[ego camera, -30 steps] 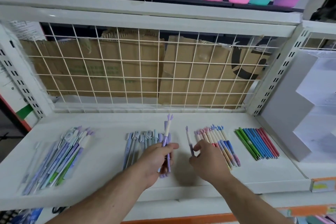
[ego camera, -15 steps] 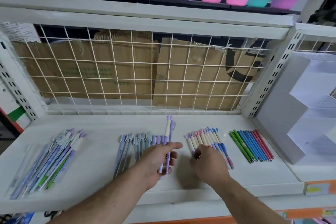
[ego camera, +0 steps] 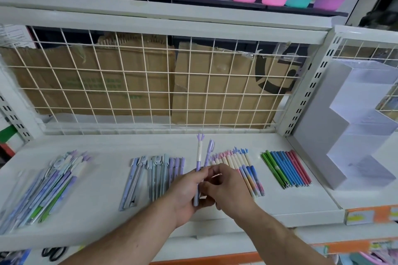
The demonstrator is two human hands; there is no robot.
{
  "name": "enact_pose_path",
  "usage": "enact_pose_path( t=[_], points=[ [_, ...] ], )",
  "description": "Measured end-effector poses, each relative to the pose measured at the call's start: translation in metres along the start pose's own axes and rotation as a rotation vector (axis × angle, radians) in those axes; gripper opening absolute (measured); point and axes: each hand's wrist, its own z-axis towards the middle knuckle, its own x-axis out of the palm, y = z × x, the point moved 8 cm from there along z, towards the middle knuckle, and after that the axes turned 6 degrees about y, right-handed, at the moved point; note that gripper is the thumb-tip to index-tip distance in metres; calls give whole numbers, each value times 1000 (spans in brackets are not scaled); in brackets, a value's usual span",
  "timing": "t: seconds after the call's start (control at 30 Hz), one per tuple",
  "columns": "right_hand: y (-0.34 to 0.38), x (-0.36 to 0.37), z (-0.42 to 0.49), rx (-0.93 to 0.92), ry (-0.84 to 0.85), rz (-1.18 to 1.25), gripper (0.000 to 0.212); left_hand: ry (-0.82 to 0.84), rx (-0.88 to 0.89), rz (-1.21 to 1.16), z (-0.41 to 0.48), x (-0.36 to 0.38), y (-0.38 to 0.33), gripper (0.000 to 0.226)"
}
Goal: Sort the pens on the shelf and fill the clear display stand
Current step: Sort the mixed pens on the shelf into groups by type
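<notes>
- While the left hand (ego camera: 185, 197) is clamping its curled fingers (ego camera: 201, 173) around two pens (ego camera: 199, 157), the pair is standing nearly upright just above the white shelf (ego camera: 97, 211), between two of the laid-out rows.
- The right hand (ego camera: 231, 188) is reaching in from the other side, its bent fingers (ego camera: 217, 171) touching the same pens low on the barrels. From here I cannot tell whether they are pinching or only resting.
- One held pen is showing a cream sleeve over a purple barrel, with a pronged purple top. The other is slim and all purple, with a small hook near its tip. Both long axes are running away from the person, tops pointing towards the wire grid (ego camera: 150, 84).
- Four groups are lying flat on the shelf, long axes roughly front to back:
  - a loose heap in a clear sleeve (ego camera: 49, 185) at far left
  - a grey-blue and purple row (ego camera: 155, 176)
  - a cream-capped pastel row (ego camera: 239, 165) just beside the right hand
  - slim green, blue and pink sticks (ego camera: 284, 168)
- The clear display stand (ego camera: 361, 131) is standing past the shelf's right end, stepped and smooth-walled, well apart from both hands.
- Brown cardboard (ego camera: 129, 79) is showing creased behind the grid.
</notes>
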Motion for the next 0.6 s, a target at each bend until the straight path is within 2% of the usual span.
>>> enact_pose_path(
  t=[0.07, 0.17, 0.37, 0.5, 0.6],
  points=[
    [-2, -1, 0, -4, -12, -29, 15, 4, 6, -2, -1, 2, 1, 37],
    [-1, -1, 1, -26, -46, -142, 16, -80, 28, -9, -3, -4, 2, 33],
    [7, 13, 5, -37, 6, -167, 15, -115, 95, 11, -13, -13, -8, 19],
    [11, 25, 4, -5, 64, -100, 10, -47, 108, -19, -19, -12, -13, 36],
    [10, 30, 6, 32, 70, -162, 3, -153, 117, -25, -21, -20, -11, 34]
  ],
)
